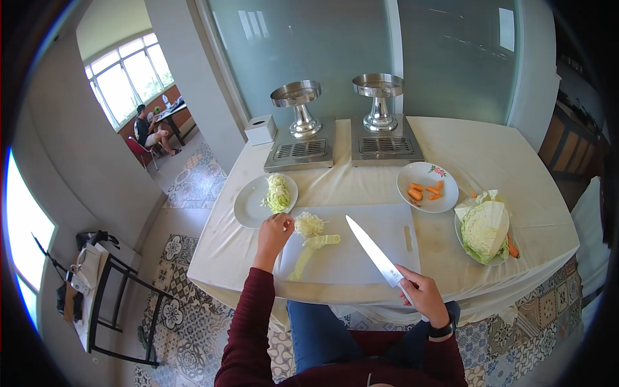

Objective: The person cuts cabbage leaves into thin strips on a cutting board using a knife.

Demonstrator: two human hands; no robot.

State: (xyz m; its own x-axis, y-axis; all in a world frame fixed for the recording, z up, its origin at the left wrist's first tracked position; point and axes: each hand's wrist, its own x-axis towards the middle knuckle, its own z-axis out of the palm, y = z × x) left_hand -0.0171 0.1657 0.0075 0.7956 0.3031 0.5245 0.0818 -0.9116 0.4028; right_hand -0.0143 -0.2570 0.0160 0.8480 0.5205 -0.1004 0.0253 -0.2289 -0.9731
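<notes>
Shredded cabbage [309, 224] lies near the board [351, 266] edge, right grip [423, 293] clenched on knife [375, 251], left grip [276, 235] unclear

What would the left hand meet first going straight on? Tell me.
Probably the shredded cabbage on the plate, just beyond the left hand, though the hand's height is unclear.

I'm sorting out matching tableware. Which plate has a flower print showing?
The carrot plate, by the cutting board's far right corner. Pink flowers show near its rim; none show on the shredded-cabbage plate or the cabbage-head plate.
</notes>
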